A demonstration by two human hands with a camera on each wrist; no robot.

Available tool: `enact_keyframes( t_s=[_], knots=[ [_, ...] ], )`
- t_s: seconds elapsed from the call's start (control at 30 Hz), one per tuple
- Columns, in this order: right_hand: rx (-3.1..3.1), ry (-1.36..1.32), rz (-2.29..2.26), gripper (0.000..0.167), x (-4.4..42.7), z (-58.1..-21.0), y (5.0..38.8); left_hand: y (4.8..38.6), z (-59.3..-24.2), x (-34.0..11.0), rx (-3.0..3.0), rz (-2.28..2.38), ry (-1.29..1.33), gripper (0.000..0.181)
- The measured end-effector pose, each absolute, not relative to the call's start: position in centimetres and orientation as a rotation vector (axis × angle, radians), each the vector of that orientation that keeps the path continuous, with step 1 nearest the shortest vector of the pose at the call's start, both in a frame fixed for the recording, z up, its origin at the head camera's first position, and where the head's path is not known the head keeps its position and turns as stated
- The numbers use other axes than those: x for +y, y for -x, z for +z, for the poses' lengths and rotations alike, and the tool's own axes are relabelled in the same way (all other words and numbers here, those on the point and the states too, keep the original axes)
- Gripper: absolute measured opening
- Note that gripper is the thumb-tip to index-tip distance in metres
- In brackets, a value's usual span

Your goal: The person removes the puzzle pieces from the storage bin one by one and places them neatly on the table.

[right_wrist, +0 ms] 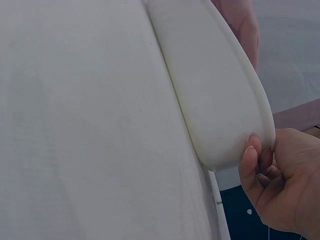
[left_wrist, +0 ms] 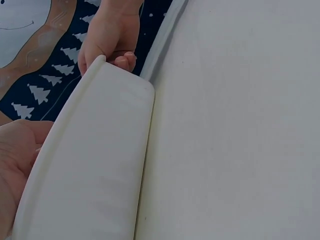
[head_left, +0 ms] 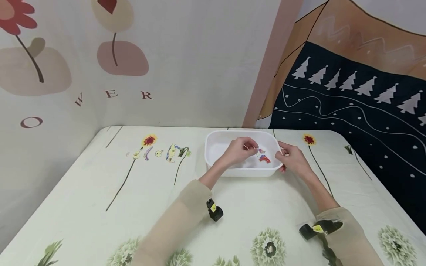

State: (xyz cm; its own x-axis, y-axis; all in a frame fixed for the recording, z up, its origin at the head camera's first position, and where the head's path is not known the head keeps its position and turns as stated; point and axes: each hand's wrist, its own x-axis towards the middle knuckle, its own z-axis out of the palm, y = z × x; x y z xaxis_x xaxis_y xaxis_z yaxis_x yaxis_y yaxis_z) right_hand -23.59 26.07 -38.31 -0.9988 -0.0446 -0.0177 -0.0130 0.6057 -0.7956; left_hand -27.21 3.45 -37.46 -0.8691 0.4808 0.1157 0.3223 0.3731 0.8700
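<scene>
A white plastic bin (head_left: 246,172) stands on the table near its back edge. Reaching over the near rim, my left hand (head_left: 241,150) has thumb and fingertips together inside it, pinching what looks like a small pink-and-purple piece (head_left: 261,151). Just below lies a red-and-blue piece (head_left: 264,159), too small to make out its kind. At the bin's right end, my right hand (head_left: 294,159) grips the rim, thumb above and fingers under the outside. Both wrist views show the bin's outer wall (left_wrist: 95,150); it hides the left fingertips there.
Left of the bin, small flat coloured pieces lie in a row, among them a purple one (head_left: 148,153), a yellow one (head_left: 159,153) and a blue-and-yellow one (head_left: 171,153). A flower-printed cloth (head_left: 233,207) covers the table. Hanging fabric (head_left: 199,74) stands behind.
</scene>
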Motion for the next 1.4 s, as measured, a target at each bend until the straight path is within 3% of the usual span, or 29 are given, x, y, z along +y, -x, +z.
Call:
enact_keyframes(
  t_s=[0.4, 1.03, 1.4],
  knots=[
    [2.778, 0.043, -1.383, 0.061, 26.1, -38.3, 23.7, 28.4, -37.7, 6.4, 2.494, 1.332, -0.743, 0.010],
    [2.791, 0.088, -1.384, 0.060, 26.2, -38.3, 23.7, 28.4, -37.9, 7.5, 2.537, 1.024, -0.832, 0.032],
    [2.792, 0.076, -1.383, 0.061, 26.3, -38.6, 23.8, 28.0, -38.1, 7.4, 2.513, 0.994, -0.763, 0.018]
  ],
)
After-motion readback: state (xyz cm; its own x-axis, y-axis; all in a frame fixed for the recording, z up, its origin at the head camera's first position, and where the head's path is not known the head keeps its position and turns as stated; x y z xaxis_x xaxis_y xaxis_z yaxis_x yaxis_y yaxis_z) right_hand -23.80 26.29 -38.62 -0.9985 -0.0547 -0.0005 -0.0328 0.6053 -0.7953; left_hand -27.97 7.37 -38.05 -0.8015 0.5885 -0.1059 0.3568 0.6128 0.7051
